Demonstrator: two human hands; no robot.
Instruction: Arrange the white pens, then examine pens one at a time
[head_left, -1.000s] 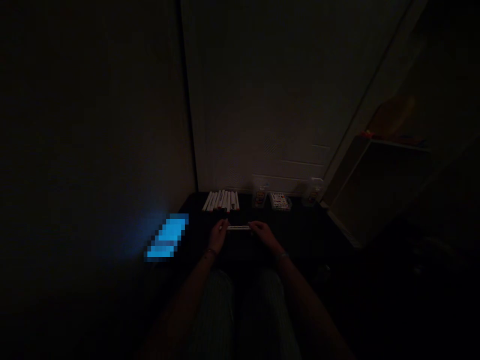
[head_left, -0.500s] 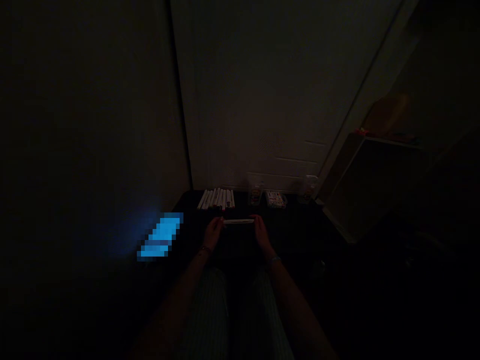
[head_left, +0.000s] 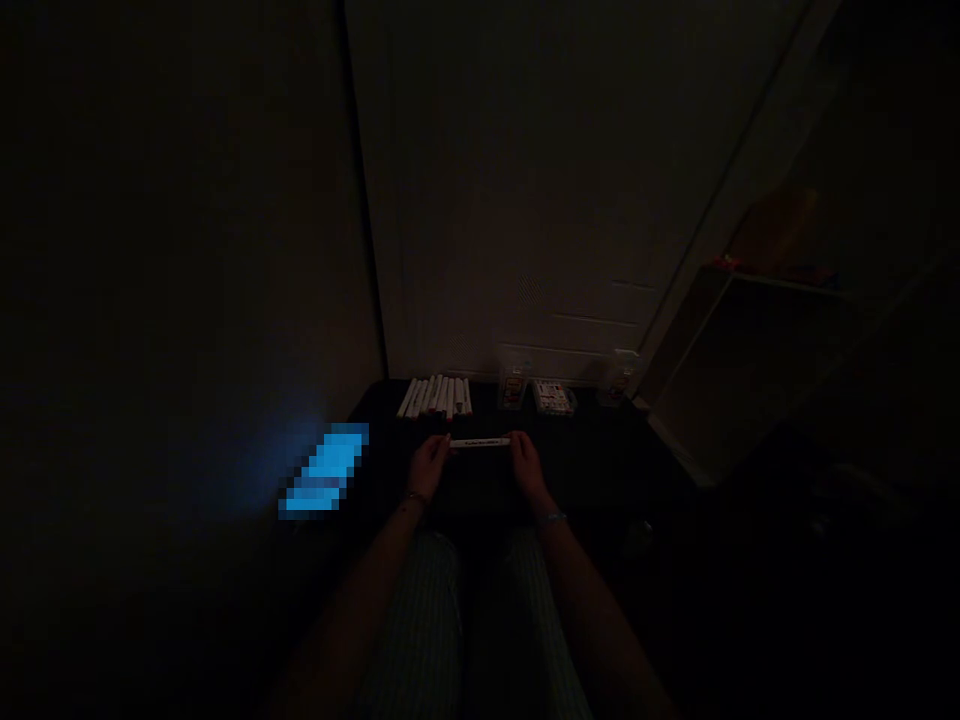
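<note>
A white marker (head_left: pixel 481 442) with dark lettering along its barrel is held level above the dark table (head_left: pixel 600 455). My left hand (head_left: pixel 430 463) is closed on its left end, and my right hand (head_left: pixel 527 464) pinches the right end. Just beyond my left hand, several white markers (head_left: pixel 435 396) lie side by side in a row. Farther right stand a clear plastic case (head_left: pixel 513 386) and a flat case packed with markers (head_left: pixel 553 398). The dimness hides the finer detail of my fingers.
A second clear case (head_left: pixel 619 379) stands at the table's back right, near the wall (head_left: pixel 525 200). At the left a bright blue pixelated screen (head_left: pixel 326 470) glows. A shelf unit (head_left: pixel 705 360) stands on the right with things on top. The room is very dark.
The marker has turned slightly in my fingers, so its lettering now faces me as a printed line. Both hands keep nearly the same place; the view has shifted a little.
</note>
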